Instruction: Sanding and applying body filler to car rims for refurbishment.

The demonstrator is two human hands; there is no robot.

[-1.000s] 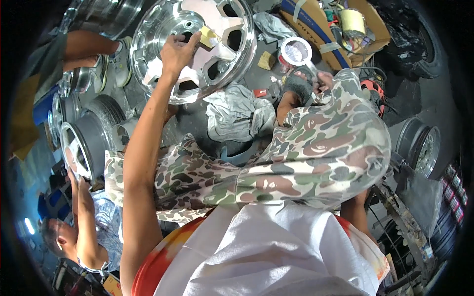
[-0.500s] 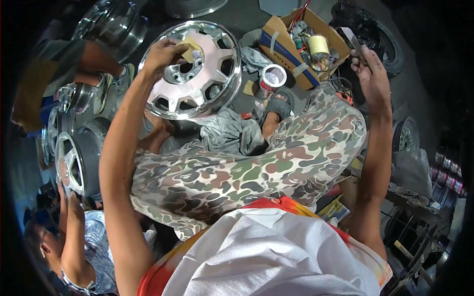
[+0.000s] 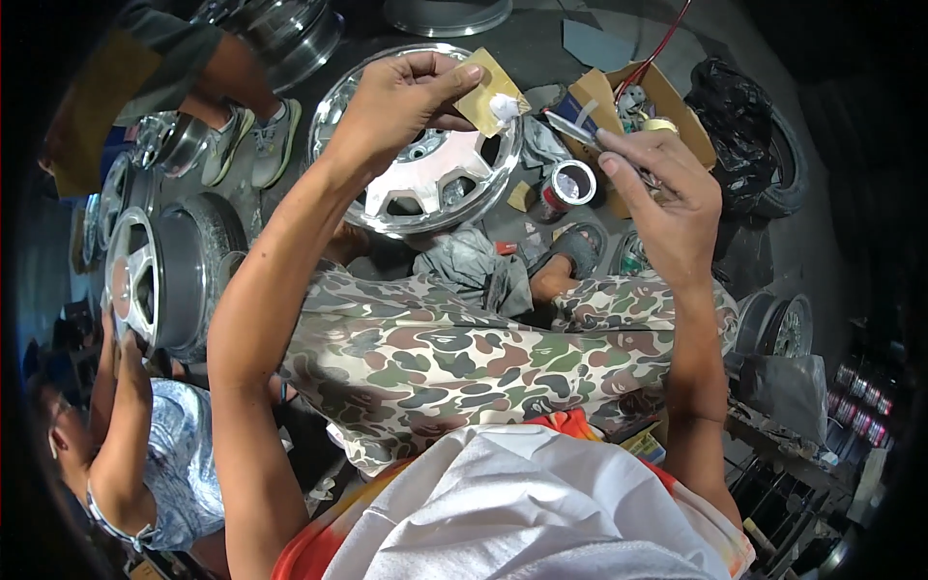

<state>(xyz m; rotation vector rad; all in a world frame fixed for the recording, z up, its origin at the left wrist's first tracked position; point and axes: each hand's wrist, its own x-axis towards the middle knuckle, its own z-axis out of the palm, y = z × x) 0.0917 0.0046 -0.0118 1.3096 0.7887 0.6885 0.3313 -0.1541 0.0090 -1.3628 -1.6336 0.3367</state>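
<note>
Both hands are raised above the silver wheel rim [image 3: 425, 184] on the floor. Left hand [image 3: 401, 97] pinches a tan card [image 3: 488, 92] carrying a white dab of paste [image 3: 503, 106] at its edge. Right hand [image 3: 662, 193] grips a thin metal blade [image 3: 570, 126], its tip just beside the paste.

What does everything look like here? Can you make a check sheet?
Surface: dark floor, crowded.
Job's things: small tan card with a white blob; thin metal blade.
Clutter: silver wheel, open can, cardboard box, grey rag.
Hands: left hand pinches the card; right hand holds the blade.
Cables: red wire by the box.
Surroundings: more wheels, another person's arm.
</note>
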